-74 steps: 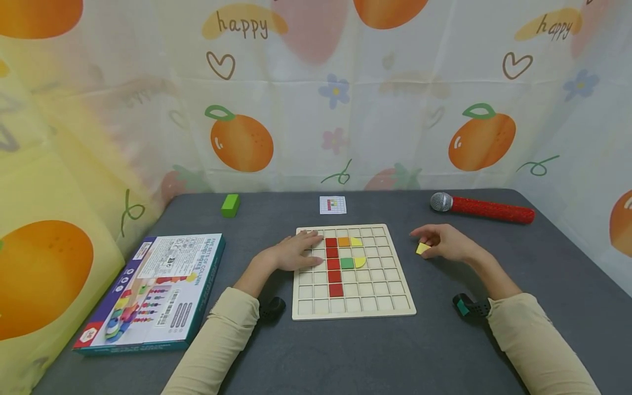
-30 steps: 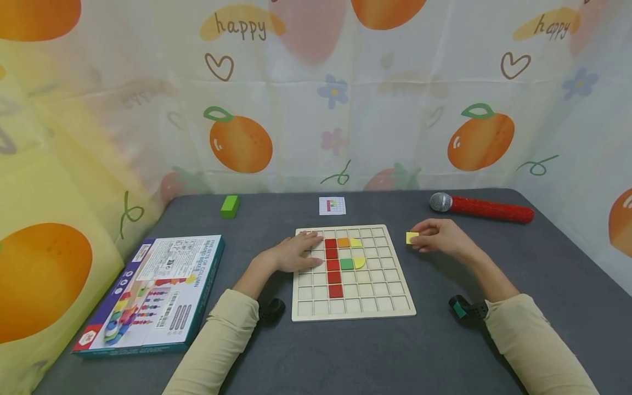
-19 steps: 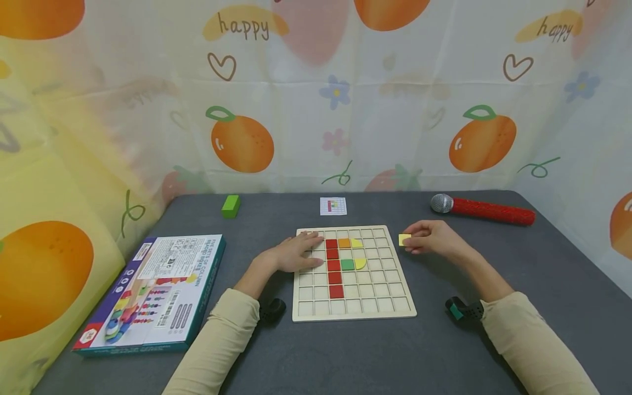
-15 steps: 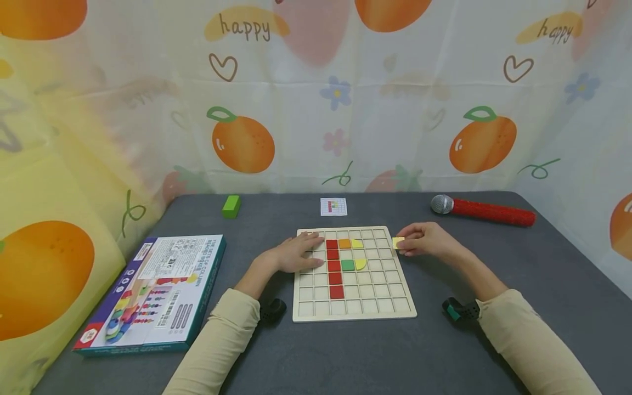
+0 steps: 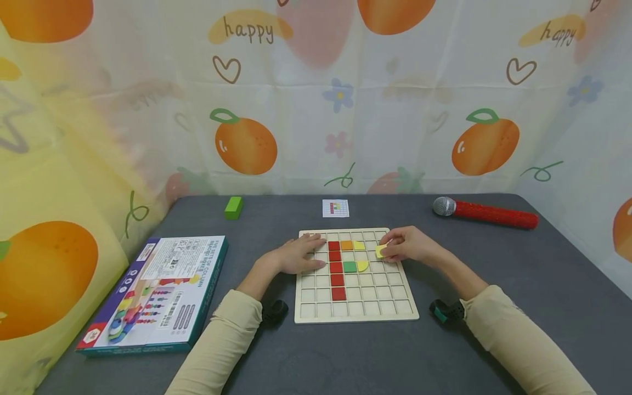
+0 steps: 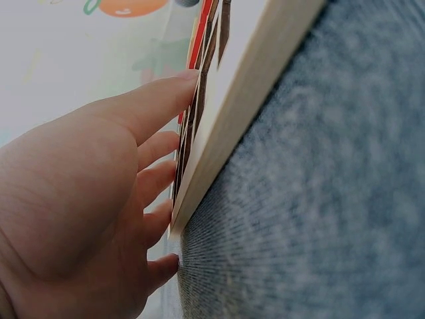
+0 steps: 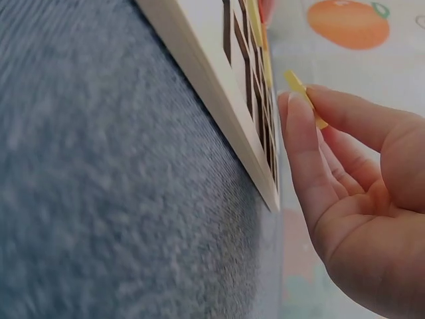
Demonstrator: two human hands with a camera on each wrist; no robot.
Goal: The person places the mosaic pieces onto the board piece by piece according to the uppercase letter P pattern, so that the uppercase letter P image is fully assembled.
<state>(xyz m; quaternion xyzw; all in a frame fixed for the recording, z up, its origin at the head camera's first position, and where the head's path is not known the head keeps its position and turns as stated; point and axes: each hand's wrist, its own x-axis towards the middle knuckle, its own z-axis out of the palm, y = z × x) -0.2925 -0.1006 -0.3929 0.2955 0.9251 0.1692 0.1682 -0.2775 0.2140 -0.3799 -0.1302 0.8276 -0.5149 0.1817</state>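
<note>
A pale wooden grid board (image 5: 356, 311) lies in the middle of the table. Red square tiles (image 5: 337, 280) form a column on it. An orange tile (image 5: 347, 245) and a yellow quarter-round tile (image 5: 359, 245) sit beside the top red one; lower, a green tile (image 5: 349, 266) adjoins a yellow half-round tile (image 5: 362, 266). My left hand (image 5: 299, 255) rests on the board's left side, fingers spread, fingertips (image 6: 189, 74) on its surface. Over the upper right cells, my right hand (image 5: 407, 244) pinches a yellow tile (image 7: 304, 98) between thumb and fingers.
Behind the board lies a small printed pattern card (image 5: 336, 208). A green block (image 5: 233, 208) stands at the back left, a red microphone (image 5: 494, 214) at the back right. A flat game box (image 5: 163, 291) occupies the left side. A printed curtain (image 5: 306, 109) hangs behind the table.
My right hand has carried the yellow tile leftward from the table beside the board to above its upper right cells. The left hand has stayed in place.
</note>
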